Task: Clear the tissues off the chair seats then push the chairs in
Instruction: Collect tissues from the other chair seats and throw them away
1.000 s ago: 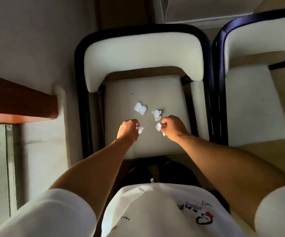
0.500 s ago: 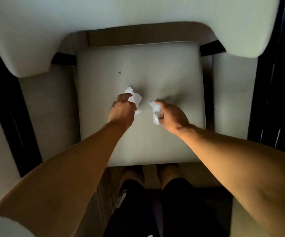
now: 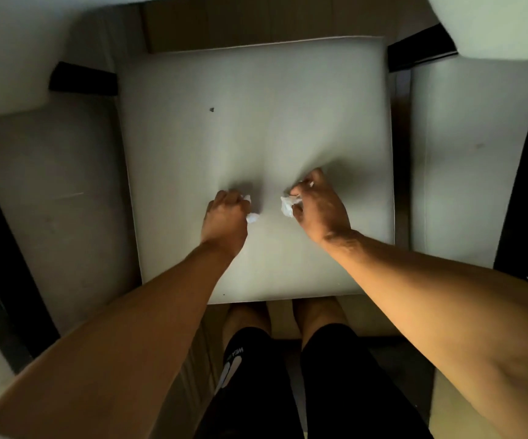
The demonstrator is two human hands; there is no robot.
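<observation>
I look straight down on a pale chair seat [image 3: 256,122] with a black frame. My left hand [image 3: 224,218] is curled over the seat's middle and grips crumpled white tissue [image 3: 251,217] that pokes out by the thumb. My right hand [image 3: 321,207] sits a little to the right, its fingers curled round another wad of white tissue [image 3: 288,205]. No loose tissue shows on the seat around the hands. A small dark speck [image 3: 212,109] lies on the seat farther back.
The chair's padded backrest [image 3: 9,58] curves across the top, its other end [image 3: 494,23] at the upper right. Black frame bars [image 3: 82,82] join the seat on both sides. My legs in black shorts [image 3: 288,375] stand at the seat's front edge.
The two loose tissues on the seat have been gathered into my hands. My head has come closer over the seat, and both hands have drawn back slightly toward me.
</observation>
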